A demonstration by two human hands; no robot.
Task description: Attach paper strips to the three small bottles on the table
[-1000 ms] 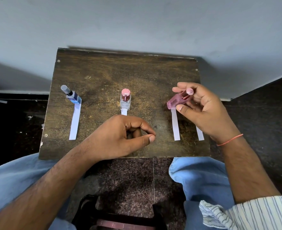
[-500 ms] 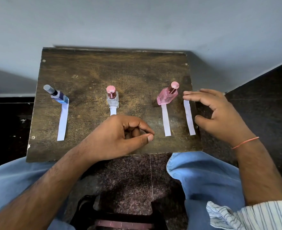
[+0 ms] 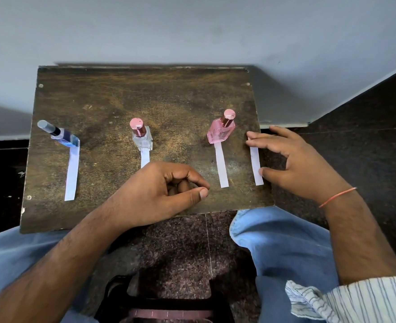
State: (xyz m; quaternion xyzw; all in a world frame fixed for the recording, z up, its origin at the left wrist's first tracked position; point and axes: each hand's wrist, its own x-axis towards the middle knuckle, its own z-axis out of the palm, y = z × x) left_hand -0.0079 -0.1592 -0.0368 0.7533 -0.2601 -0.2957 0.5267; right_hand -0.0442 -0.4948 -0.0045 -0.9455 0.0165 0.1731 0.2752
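Three small bottles stand in a row on the wooden board (image 3: 122, 94): a blue bottle (image 3: 63, 136) at the left, a clear bottle (image 3: 143, 139) with a pink cap in the middle, a pink bottle (image 3: 220, 131) at the right. A white paper strip runs toward me from under each: the left strip (image 3: 72, 171), the middle strip (image 3: 145, 159), partly hidden by my left hand, and the right strip (image 3: 221, 166). A loose spare strip (image 3: 255, 164) lies by the board's right edge. My right hand (image 3: 294, 164) touches its two ends with fingertips and thumb. My left hand (image 3: 159, 194) rests curled on the board, holding nothing.
The board rests on my lap, over my blue-jeaned knees (image 3: 280, 243). A grey wall (image 3: 192, 31) rises just behind it. Dark stone floor (image 3: 367, 141) lies on both sides. A dark object with a pink band (image 3: 169, 308) sits on the floor between my legs.
One second ago my right hand held the pink bottle above its strip. It set the bottle down on the strip's end, let go, and moved right onto the spare strip. My left hand stayed put.
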